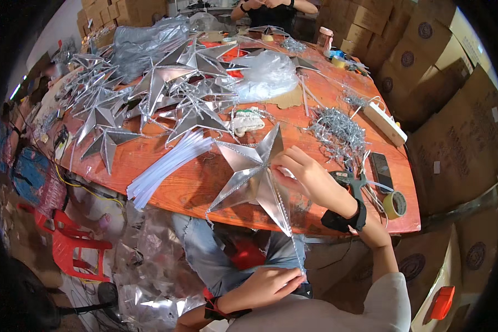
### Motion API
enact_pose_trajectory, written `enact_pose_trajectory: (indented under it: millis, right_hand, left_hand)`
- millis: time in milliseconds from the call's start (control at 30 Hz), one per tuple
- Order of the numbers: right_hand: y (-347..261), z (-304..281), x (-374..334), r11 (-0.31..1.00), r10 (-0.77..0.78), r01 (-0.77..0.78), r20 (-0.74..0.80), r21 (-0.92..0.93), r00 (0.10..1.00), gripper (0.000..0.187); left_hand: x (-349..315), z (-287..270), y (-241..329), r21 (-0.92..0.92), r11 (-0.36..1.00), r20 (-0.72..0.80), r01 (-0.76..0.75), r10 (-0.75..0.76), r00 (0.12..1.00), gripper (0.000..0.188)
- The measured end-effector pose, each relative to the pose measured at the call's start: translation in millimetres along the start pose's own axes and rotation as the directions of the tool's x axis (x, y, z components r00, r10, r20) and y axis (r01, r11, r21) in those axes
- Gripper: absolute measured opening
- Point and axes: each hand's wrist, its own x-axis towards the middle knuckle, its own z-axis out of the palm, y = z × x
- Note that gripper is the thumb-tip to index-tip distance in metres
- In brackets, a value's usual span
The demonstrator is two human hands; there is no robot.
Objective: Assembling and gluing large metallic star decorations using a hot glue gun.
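A silver five-pointed star point(233, 187) with folded faces stands over the front edge of the table. At its middle, my right hand point(299, 170) has its fingers closed on the star near a raised ridge. A thin silver tinsel strand point(297, 255) runs along that ridge and hangs off the lower tip. Below the table edge, my left hand point(268, 288) pinches the strand's lower end. Close to my right wrist lies a dark glue gun point(353, 183). Left of the star is a bundle of long whitish glue sticks point(166, 169).
Finished-looking silver stars point(199, 116) crowd the table's left half beside plastic bags point(265, 74). A tinsel tangle point(337, 133), power strip point(384, 123), phone point(380, 171) and tape roll point(394, 205) lie right. Cardboard boxes point(454, 149) line that side. Another person's hands point(265, 4) work opposite.
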Motion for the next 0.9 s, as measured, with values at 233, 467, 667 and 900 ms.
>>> enact_pose_trajectory:
  millis: [233,467,667,900]
  right_hand:
    - [6,7,0,0.998,-0.014,0.016,0.037,-0.063,0.999,0.016]
    - [8,11,1,0.996,-0.025,0.03,0.063,-0.083,0.998,0.017]
    - [8,11,3,0.996,-0.016,0.021,0.067,-0.088,0.998,0.017]
    - [6,10,-3,0.996,-0.026,0.03,0.047,-0.082,0.999,0.018]
  left_hand:
    - [0,7,-4,-0.039,0.999,-0.043,0.003,-0.005,0.999,0.01]
    - [2,3,-4,-0.037,0.999,-0.05,0.008,-0.01,0.999,0.012]
    - [4,1,-4,-0.046,0.999,-0.038,0.023,-0.025,0.999,0.013]
    - [6,2,-6,-0.024,1.0,-0.027,0.011,-0.012,1.0,0.013]
